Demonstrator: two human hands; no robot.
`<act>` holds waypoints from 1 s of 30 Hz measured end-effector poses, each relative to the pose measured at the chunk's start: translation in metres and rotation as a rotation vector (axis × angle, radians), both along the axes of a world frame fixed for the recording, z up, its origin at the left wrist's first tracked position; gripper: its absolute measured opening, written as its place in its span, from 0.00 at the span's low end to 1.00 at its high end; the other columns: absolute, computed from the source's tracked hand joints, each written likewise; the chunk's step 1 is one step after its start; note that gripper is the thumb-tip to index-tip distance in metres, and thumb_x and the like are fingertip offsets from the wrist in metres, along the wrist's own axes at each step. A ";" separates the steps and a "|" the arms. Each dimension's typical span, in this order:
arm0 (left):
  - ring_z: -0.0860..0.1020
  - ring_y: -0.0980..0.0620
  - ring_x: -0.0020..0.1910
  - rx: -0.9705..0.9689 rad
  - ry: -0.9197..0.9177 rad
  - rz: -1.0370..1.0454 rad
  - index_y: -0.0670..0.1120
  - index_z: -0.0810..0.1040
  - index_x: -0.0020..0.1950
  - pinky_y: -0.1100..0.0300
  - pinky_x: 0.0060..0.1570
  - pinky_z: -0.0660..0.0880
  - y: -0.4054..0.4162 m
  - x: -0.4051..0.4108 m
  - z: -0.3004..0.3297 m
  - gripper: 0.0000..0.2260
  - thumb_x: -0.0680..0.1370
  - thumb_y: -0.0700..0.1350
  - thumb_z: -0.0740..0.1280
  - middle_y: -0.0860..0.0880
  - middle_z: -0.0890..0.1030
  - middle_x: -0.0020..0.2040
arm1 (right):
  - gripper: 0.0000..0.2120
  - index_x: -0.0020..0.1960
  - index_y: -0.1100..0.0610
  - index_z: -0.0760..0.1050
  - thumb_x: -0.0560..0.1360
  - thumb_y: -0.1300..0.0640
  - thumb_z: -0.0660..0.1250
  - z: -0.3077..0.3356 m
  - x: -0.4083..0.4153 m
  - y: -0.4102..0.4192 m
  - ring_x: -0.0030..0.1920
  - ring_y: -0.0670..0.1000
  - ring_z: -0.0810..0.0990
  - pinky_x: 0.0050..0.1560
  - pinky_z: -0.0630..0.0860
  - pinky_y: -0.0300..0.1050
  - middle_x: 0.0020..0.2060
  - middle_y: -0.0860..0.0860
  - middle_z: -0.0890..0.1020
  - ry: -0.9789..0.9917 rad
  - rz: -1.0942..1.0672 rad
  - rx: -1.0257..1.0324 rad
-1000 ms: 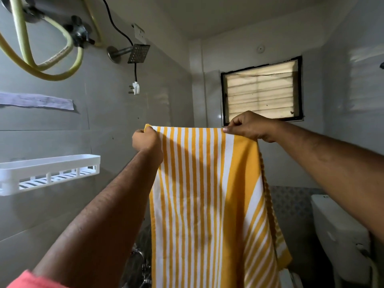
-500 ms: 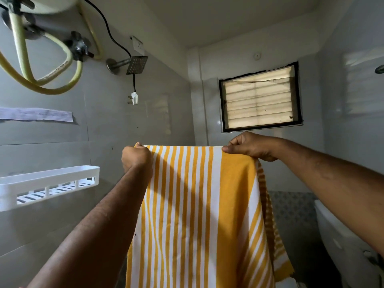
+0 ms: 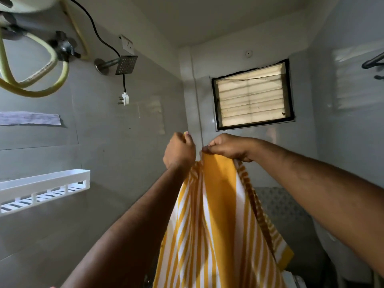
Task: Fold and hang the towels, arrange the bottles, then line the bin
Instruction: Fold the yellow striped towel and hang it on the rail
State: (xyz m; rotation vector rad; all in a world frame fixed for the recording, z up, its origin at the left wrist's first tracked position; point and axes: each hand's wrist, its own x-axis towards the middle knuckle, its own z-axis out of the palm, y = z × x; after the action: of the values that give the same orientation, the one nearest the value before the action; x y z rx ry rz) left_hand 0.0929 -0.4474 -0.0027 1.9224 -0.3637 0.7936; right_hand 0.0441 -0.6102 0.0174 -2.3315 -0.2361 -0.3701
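Both hands hold the top edge of the yellow striped towel (image 3: 209, 221). My left hand (image 3: 179, 150) is curled tight round one top corner, and my right hand (image 3: 226, 147) pinches the other corner between thumb and fingers. A moment ago my hands were wide apart and the towel hung flat like a sheet. Now I have brought them together, almost touching, so the towel folds in half the long way and hangs down in front of me, up at chest height. I think the first fold is nearly made, and the hanging comes after.

On the left wall is a white shelf basket (image 3: 44, 182). From here I see only its slotted floor and nothing in it, but the near end runs out of view, so I cannot be sure. I see no bottles and no bin.
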 end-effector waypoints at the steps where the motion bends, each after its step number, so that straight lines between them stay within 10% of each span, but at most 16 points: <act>1: 0.81 0.40 0.56 -0.023 0.005 -0.067 0.47 0.77 0.58 0.49 0.57 0.76 -0.008 -0.003 -0.001 0.18 0.84 0.59 0.55 0.45 0.83 0.56 | 0.15 0.47 0.57 0.82 0.80 0.45 0.69 0.000 0.001 0.003 0.40 0.56 0.77 0.43 0.73 0.52 0.39 0.60 0.81 0.002 0.009 0.026; 6: 0.79 0.41 0.55 -0.096 0.003 -0.271 0.46 0.76 0.58 0.42 0.60 0.76 -0.029 -0.010 -0.009 0.19 0.85 0.58 0.54 0.44 0.82 0.56 | 0.11 0.51 0.61 0.81 0.82 0.53 0.66 0.000 0.000 0.004 0.44 0.58 0.81 0.48 0.78 0.56 0.45 0.61 0.85 0.007 0.031 0.100; 12: 0.79 0.41 0.57 -0.023 -0.087 -0.157 0.47 0.77 0.61 0.50 0.55 0.72 -0.032 -0.017 -0.006 0.20 0.87 0.56 0.50 0.44 0.82 0.58 | 0.13 0.50 0.59 0.81 0.80 0.48 0.70 -0.006 -0.009 -0.007 0.41 0.54 0.82 0.44 0.80 0.50 0.42 0.56 0.85 -0.014 0.034 0.200; 20: 0.79 0.38 0.57 -0.101 -0.112 0.017 0.45 0.76 0.61 0.53 0.49 0.68 -0.021 -0.010 0.015 0.21 0.87 0.56 0.49 0.41 0.82 0.58 | 0.17 0.60 0.59 0.83 0.74 0.52 0.77 -0.031 -0.021 -0.034 0.55 0.64 0.85 0.62 0.79 0.66 0.57 0.61 0.85 0.172 0.039 0.119; 30: 0.80 0.39 0.56 -0.120 -0.078 0.102 0.45 0.76 0.59 0.52 0.50 0.69 -0.001 0.002 0.017 0.22 0.87 0.57 0.48 0.43 0.83 0.56 | 0.19 0.67 0.59 0.80 0.77 0.63 0.74 -0.065 -0.006 -0.041 0.52 0.52 0.87 0.55 0.85 0.49 0.55 0.53 0.86 0.240 -0.014 -0.027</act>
State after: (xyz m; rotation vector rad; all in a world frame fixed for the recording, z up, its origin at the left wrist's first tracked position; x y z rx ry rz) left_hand 0.0953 -0.4484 0.0145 1.8128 -0.2611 0.9388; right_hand 0.0383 -0.6517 -0.0475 -2.3792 -0.1079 -0.0918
